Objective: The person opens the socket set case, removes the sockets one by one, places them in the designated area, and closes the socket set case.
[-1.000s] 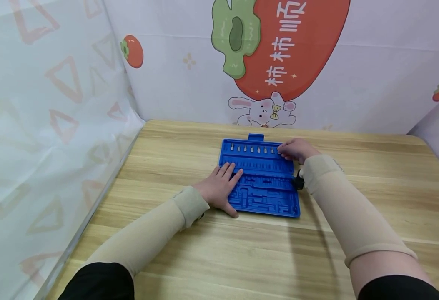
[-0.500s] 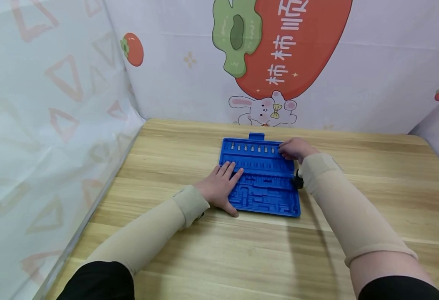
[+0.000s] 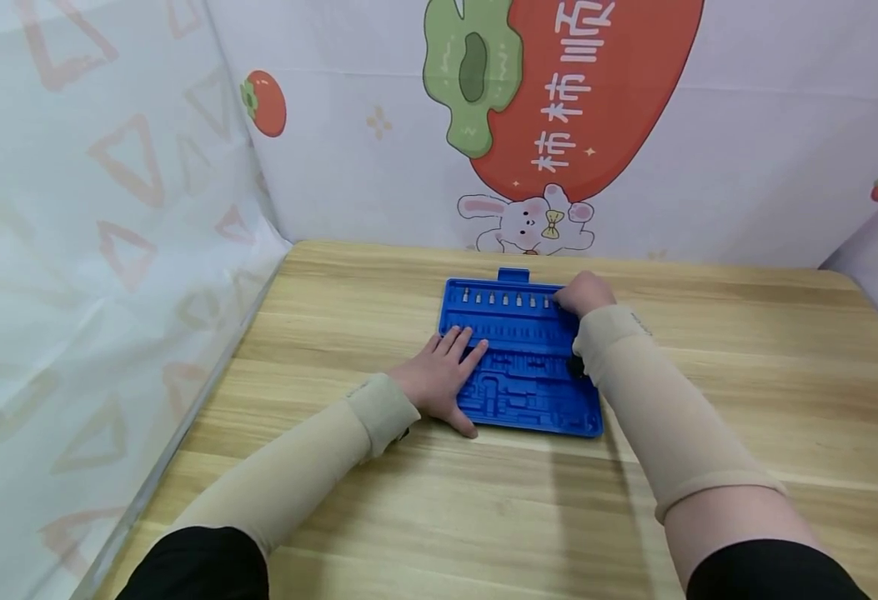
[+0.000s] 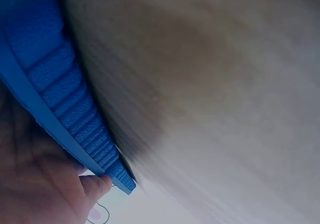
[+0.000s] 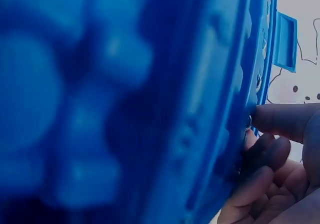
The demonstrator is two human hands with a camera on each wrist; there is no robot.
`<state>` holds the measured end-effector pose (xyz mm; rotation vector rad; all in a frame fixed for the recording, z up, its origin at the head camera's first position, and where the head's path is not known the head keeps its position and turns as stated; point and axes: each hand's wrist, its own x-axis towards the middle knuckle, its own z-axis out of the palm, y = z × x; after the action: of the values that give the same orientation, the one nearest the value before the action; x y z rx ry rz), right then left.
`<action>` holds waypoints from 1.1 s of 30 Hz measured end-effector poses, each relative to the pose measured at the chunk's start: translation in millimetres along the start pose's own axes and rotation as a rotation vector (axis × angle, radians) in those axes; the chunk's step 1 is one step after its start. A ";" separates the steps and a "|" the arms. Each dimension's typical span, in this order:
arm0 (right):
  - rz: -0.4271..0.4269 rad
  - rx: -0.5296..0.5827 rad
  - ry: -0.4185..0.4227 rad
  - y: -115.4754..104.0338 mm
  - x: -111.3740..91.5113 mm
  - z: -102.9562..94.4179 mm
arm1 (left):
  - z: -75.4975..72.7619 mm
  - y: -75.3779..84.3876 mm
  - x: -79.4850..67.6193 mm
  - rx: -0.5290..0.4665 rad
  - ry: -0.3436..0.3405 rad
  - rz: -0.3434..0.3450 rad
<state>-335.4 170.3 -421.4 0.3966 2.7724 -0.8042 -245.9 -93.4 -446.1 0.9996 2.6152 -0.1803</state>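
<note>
A blue tool case [image 3: 529, 392] lies spread open on the wooden table, its moulded lower half nearer me and its lid behind. Several small silver bits [image 3: 504, 299] stand in a row along the far part of the lid. My left hand [image 3: 439, 375] rests with spread fingers on the case's left edge, thumb down by the near corner. At the right end of the row, my right hand [image 3: 587, 293] pinches a small silver bit [image 5: 249, 121] at the lid, thumb and fingertip on either side. The fingers mostly hide this bit.
A blue latch tab [image 3: 514, 274] sticks out from the lid's far edge. Behind the wooden table [image 3: 408, 517] hangs a printed white cloth [image 3: 356, 167], and another cloth [image 3: 108, 317] runs along the left side.
My right wrist and forearm have swung left over the case's right edge, with the hand turned and still at the row's right end. The left hand and case stay put.
</note>
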 end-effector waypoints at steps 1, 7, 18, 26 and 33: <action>-0.004 0.007 0.009 0.6 0.1 0.8 | 0.2 0.4 -0.2 0.005 0.001 -0.004; -0.050 0.180 0.030 12.9 4.2 1.5 | -1.1 1.3 -0.5 0.010 0.003 -0.009; -0.151 0.368 -0.037 25.9 -7.1 -5.9 | -4.8 0.7 0.2 -0.008 -0.004 -0.006; -0.111 0.412 -0.020 28.1 -11.0 -3.5 | -1.9 2.3 1.5 -0.022 -0.008 0.002; -0.073 0.543 -0.035 26.4 -10.7 -1.1 | 0.1 -0.2 0.1 -0.042 -0.002 -0.005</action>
<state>-317.1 190.3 -430.3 0.3650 2.5108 -1.5677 -246.1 -93.5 -446.3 0.9780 2.6092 -0.1268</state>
